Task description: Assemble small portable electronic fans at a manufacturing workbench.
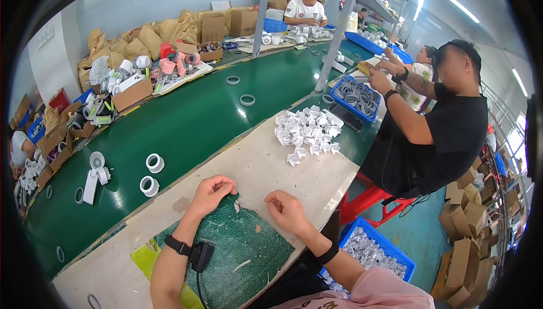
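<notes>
My left hand (211, 197) hovers over the far corner of a worn green mat (226, 244), thumb and fingers pinched together. Anything between those fingertips is too small to make out. Just beside them lies a pale torn scrap (237, 204). Across a short gap, my right hand (287, 211) is above the mat's right side, its fingers curled in and nothing showing in them. A dark wristband with a black device (200, 256) and cable is on my left wrist. Farther off on the board-covered bench sits a heap of small white plastic parts (308, 131).
A green conveyor (186, 139) runs past the bench, carrying white rings (149, 186), grey rings (247, 100) and a white handheld fan (96, 176). A blue crate (404, 264) of small parts stands low at right. A co-worker in black (441, 122) sits near a blue tray (337, 85).
</notes>
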`<state>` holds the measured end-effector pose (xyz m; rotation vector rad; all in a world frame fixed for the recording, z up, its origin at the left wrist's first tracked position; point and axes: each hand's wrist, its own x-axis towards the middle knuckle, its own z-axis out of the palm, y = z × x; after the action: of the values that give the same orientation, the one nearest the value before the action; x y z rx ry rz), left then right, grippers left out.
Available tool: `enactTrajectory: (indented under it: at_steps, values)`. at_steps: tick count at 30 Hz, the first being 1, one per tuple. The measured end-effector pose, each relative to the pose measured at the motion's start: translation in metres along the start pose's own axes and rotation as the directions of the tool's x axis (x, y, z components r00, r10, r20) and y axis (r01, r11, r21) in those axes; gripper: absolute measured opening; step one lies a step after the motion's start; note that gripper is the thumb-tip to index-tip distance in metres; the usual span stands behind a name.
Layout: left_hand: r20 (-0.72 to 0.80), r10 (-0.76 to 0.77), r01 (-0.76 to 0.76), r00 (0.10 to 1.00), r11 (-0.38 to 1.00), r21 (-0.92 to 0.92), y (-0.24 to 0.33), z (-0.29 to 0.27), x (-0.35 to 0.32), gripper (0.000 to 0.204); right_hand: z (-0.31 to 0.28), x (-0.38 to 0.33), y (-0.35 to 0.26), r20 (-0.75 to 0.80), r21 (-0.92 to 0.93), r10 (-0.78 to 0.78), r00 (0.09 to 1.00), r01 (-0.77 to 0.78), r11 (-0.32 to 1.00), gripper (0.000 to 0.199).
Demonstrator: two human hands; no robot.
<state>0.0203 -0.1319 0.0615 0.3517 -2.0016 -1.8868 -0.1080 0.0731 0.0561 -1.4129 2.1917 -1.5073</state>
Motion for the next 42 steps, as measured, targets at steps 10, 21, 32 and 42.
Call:
enactTrajectory:
  at_steps: [10,21,32,42]
  values:
    - [-0.002,-0.004,0.004,1.0,0.999,0.032,0.0007,0.0006,0.0002,0.016,0.0007,-0.0003,0.0004,-0.001,0.009,0.01,1.0,-0.01,1.0,0.01]
    - [0.005,0.002,-0.002,1.0,0.999,0.039,0.0001,0.0023,-0.0002,0.016,0.0,-0.0007,0.0004,0.003,0.001,0.016,1.0,-0.016,1.0,0.009]
    - [0.012,0.032,-0.033,0.999,0.998,0.05,-0.0041,0.0015,0.0012,0.015,-0.0002,0.0001,0.0018,-0.001,0.012,0.029,1.0,-0.029,1.0,0.01]
    - [0.01,0.007,-0.008,1.0,0.999,0.047,-0.0076,0.0013,0.0005,0.015,0.0013,0.0006,0.0003,-0.004,0.008,0.018,1.0,-0.018,1.0,0.012]
